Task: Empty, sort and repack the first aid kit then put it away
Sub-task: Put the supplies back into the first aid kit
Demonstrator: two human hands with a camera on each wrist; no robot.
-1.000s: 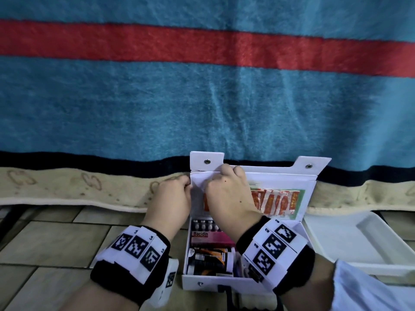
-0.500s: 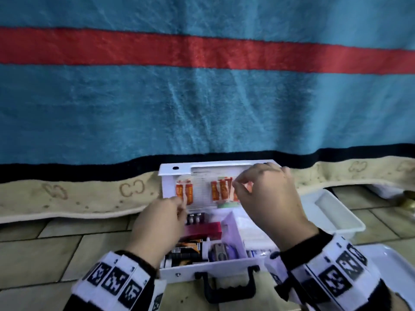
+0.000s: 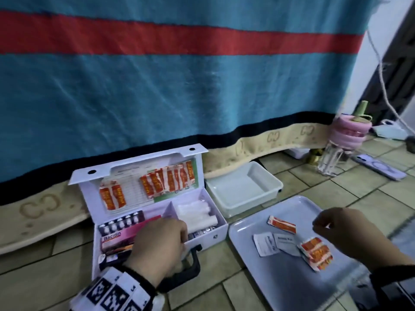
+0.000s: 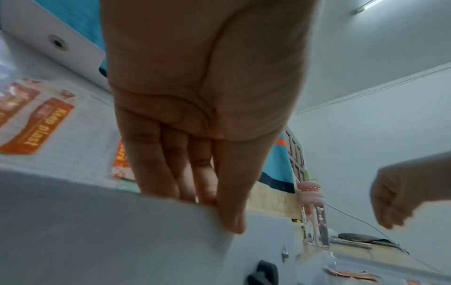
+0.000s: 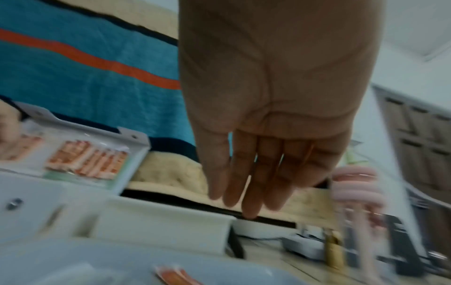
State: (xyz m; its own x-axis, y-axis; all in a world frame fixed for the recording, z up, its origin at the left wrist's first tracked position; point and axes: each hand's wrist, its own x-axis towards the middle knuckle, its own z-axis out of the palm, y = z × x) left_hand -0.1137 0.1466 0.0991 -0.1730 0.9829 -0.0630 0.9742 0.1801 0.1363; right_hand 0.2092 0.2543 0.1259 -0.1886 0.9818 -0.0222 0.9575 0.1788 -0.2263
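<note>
A: Where was the first aid kit (image 3: 208, 236)?

B: It sat open on the tiled floor (image 3: 40, 286), lid (image 3: 134, 189) propped back against the striped blanket (image 3: 179, 86); orange plaster sachets (image 3: 167, 179) were tucked in the lid, a pink Bacidin box (image 3: 121, 237) lay in the left compartment and clear plastic packets (image 3: 197, 213) in the right.

A: How would it handle?

B: I judged the case a light, stiff shell, likely to slide on tile; the black handle (image 3: 190, 263) at the front was the place to carry it, the front wall the place to steady it. The sachets looked thin, limp and slippery; pinching 1 by an edge would suit them best.

A: And the hands?

B: The left hand (image 3: 157, 243) lay on the front edge, its grip draped over the wall, fingers (image 4: 171, 164) inside and thumb outside, straight rather than clenched; the right hand (image 3: 350, 232) hovered over the grey tray (image 3: 280, 286), released and holding nothing.

A: What lay on that tray?

B: 2 bunches of sachets (image 3: 315, 253) and 2 white packets (image 3: 266, 244); a white tub (image 3: 276, 182) stood just behind, a pink-lidded bottle (image 3: 343, 140) and a phone (image 3: 379, 167) further right.
</note>
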